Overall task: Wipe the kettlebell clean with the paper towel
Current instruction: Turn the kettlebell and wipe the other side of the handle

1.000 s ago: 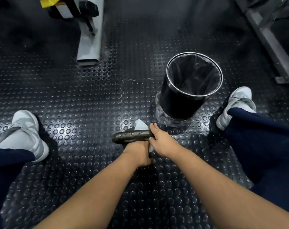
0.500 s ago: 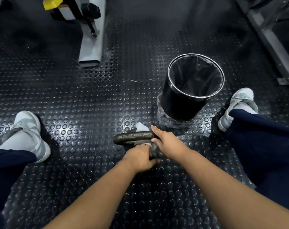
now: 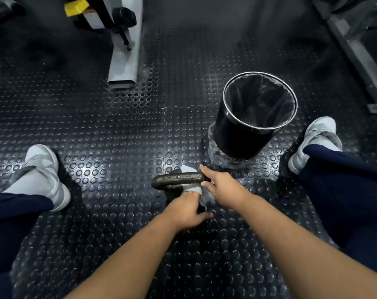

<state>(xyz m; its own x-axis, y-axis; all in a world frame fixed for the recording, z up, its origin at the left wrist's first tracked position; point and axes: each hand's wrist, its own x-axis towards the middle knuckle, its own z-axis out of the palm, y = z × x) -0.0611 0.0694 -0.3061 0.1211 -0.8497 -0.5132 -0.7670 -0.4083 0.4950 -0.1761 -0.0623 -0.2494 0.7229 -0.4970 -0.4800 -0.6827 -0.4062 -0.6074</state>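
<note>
**Both hands on the kettlebell, towel under the handle**

The kettlebell (image 3: 177, 179) sits on the studded black rubber floor (image 3: 110, 152) between the person's spread legs, just in front of the two forearms. Only its dark, worn handle shows clearly, lying roughly left to right; the body beneath is mostly hidden by the hands.

The left hand (image 3: 185, 209) is curled around a bunch of white paper towel (image 3: 194, 188) and presses it against the kettlebell just below the handle. A small white corner of the towel also pokes up behind the handle. The left thumb points right, low beside the towel.

The right hand (image 3: 224, 186) covers the handle's right end. Its fingers wrap over the bar, and the index finger reaches across the top of it. The two hands are nearly touching, with the towel between them.

A round black bin (image 3: 243, 137) with a bright metal rim and a dark liner stands just beyond the right hand, tilted in this wide view. Grey-and-white shoes rest on either side, the left shoe (image 3: 43, 175) and the right shoe (image 3: 314, 141), under dark blue trouser legs. Farther back is a pale grey machine leg (image 3: 125, 59).
</note>
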